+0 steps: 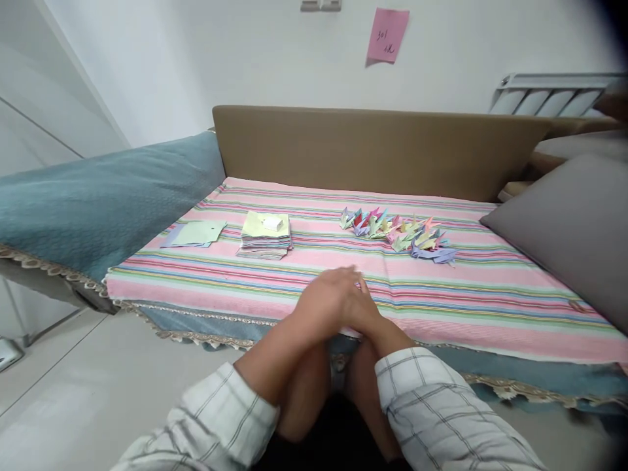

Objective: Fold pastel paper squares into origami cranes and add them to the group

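Cloth (490, 327), striped and mostly pink, covers the sofa seat ahead of me, and my two hands meet above its near edge. My left hand (321, 304) laps over my right hand (366, 311), the two seeming to touch. My fingers are blurred and partly hidden by one another; the ones I can make out look fairly straight and close together. I cannot tell how far open either hand is, nor whether anything is between them. Taking my hands as the middle of the dial and straight ahead as twelve, the paper stack (265, 243) sits at ten o'clock, well apart from me, a yellowish sheet on top and a small white block (273, 224) resting on that. Farther out, between nine and ten, loose sheets (199, 233) in pale green and lilac lie overlapped and flat. Between one and two, paper cranes (400, 234) in many colours crowd together in a slanting band, wings up. A grey cushion (564, 229) leans in at about half past two. The brown backrest (367, 154) runs across twelve, the blue-covered armrest (127, 186) stands toward ten, and a pink note (387, 36) hangs on the wall (265, 59), just past twelve.
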Motion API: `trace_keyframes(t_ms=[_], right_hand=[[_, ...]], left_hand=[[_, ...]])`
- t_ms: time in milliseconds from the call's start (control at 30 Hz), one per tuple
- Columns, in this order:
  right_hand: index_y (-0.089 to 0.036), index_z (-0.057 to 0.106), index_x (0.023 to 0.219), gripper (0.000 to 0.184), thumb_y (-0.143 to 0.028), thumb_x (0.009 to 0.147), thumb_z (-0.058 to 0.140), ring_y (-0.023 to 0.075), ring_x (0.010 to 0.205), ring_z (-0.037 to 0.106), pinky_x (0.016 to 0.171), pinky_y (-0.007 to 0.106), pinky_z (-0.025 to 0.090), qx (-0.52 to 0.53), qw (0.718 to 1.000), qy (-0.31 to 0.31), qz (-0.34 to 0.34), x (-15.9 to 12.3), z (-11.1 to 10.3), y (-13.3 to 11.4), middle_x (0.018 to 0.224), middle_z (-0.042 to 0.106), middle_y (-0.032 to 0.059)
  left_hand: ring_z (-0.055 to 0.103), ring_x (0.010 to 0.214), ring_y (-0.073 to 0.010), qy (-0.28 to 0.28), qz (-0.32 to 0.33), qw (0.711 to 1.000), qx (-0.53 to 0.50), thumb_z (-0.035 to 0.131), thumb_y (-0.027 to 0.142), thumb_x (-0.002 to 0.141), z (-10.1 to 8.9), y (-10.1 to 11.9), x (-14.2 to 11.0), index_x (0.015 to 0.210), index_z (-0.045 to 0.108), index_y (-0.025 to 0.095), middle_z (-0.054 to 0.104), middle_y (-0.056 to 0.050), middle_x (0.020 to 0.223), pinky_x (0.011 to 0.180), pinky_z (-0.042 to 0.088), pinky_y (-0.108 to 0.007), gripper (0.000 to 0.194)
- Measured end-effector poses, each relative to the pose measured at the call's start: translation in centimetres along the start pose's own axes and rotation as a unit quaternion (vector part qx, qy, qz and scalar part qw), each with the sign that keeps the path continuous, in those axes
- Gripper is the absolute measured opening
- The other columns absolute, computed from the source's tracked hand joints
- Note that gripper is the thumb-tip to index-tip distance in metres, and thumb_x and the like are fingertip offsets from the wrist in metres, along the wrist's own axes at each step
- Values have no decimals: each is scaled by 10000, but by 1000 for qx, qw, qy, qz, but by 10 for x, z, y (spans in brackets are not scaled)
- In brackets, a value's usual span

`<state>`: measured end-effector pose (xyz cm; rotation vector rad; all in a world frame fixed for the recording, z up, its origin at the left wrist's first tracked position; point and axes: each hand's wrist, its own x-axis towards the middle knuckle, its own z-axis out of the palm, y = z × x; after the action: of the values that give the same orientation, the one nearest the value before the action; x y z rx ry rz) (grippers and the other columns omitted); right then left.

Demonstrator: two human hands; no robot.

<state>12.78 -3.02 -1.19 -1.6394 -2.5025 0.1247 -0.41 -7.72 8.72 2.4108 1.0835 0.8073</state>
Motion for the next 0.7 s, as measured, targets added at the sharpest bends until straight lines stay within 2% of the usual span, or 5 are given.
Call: trace_keyframes(t_ms=[133,233,400,567,700], right_hand=[[-177,240,1441,590,-365,892,346,258,1383,192,1094,545,69,14,1000,0,0,1,-1,-2,1490,267,95],[-168,206,1450,609,-383,894,332,239,1390,173,1106,517,72,15,1000,4,-9,1,0,0,1501,229,83],[-133,263,1434,714,-543,861,373,259,1388,176,1112,493,97,5,999,27,44,-13,4,11,1502,209,101],[-113,356,1392,690,-540,854,419,299,1367,224,1087,516,167,27,989,74,128,-26,9,24,1474,284,136],[-125,460,1321,589,-510,886,367,291,1319,324,1060,500,253,136,967,176,128,-26,9,31,1416,391,162]], left_hand=[[276,1358,-236,-31,-81,994,69,391,76,734,34,-68,14,1388,321,98,340,-141,1452,1115,211,-468,658],[313,1340,-239,-36,-91,990,101,390,88,729,55,-92,7,1411,238,44,349,-179,1439,1106,229,-459,700],[347,1318,-275,-63,-51,979,190,420,116,766,61,-97,2,1363,351,37,393,-190,1409,1088,256,-455,606],[428,1261,-261,-69,-26,972,225,449,209,850,52,-99,11,1264,504,103,478,-152,1355,1052,319,-412,431],[586,1045,-227,-114,-54,966,227,544,288,829,38,-97,31,968,667,198,661,-86,1104,900,432,-338,206]])
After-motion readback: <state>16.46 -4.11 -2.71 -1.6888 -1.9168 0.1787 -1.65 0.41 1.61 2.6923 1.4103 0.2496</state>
